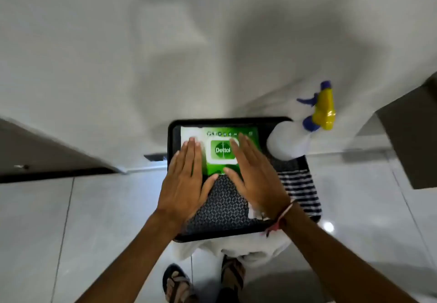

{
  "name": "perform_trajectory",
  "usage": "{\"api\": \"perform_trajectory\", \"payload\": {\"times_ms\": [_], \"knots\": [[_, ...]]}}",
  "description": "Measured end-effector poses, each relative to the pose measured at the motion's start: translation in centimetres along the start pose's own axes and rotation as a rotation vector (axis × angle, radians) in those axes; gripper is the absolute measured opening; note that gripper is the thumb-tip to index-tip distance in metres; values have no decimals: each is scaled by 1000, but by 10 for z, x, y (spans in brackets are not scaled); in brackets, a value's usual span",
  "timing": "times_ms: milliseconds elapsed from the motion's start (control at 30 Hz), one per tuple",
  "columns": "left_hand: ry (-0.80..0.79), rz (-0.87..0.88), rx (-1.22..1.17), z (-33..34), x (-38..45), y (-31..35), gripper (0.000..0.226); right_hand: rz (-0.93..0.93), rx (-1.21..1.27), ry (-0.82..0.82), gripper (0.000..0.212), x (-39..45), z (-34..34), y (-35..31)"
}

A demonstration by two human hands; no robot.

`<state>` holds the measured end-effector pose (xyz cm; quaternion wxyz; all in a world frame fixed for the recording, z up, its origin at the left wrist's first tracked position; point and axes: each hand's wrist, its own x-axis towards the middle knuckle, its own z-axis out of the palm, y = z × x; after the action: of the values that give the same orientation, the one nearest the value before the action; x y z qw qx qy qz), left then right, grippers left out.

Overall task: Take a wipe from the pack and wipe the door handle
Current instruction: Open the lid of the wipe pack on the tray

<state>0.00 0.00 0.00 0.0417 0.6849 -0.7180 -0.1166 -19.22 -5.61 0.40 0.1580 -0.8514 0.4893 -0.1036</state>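
Note:
A green Dettol wipe pack (pixel 221 151) with a white flip lid lies flat at the far end of a black tray (pixel 171 137). My left hand (pixel 186 182) hovers flat over the pack's left side, fingers straight and together. On the pack's right side my right hand (pixel 254 177) is held flat the same way, a red thread on its wrist. Neither hand holds anything. The pack's lid looks closed. No door handle is in view.
A white spray bottle (pixel 289 143) with a yellow and blue trigger head stands at the tray's far right corner. A striped cloth (pixel 301 189) lies along the tray's right side. The tray sits on a white stool. A white wall lies ahead, brown door edges at both sides.

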Motion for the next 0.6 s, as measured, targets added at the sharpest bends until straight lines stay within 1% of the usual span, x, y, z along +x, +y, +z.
{"api": "perform_trajectory", "payload": {"times_ms": [133,200,300,400,533,600], "knots": [[-6,-16,44,36,27,-9,89,-43,-39,-55,68,38,25,23],[20,-19,75,47,27,-6,89,-59,-56,-71,68,38,33,28],[68,9,130,53,26,-3,89,-137,-123,-21,71,36,37,35],[111,1,116,59,26,0,89,-194,-214,56,68,34,44,37],[131,4,132,61,26,-1,92,-251,-382,131,65,35,48,35],[135,6,133,62,25,-2,93,-271,-428,134,63,34,50,33]]}}
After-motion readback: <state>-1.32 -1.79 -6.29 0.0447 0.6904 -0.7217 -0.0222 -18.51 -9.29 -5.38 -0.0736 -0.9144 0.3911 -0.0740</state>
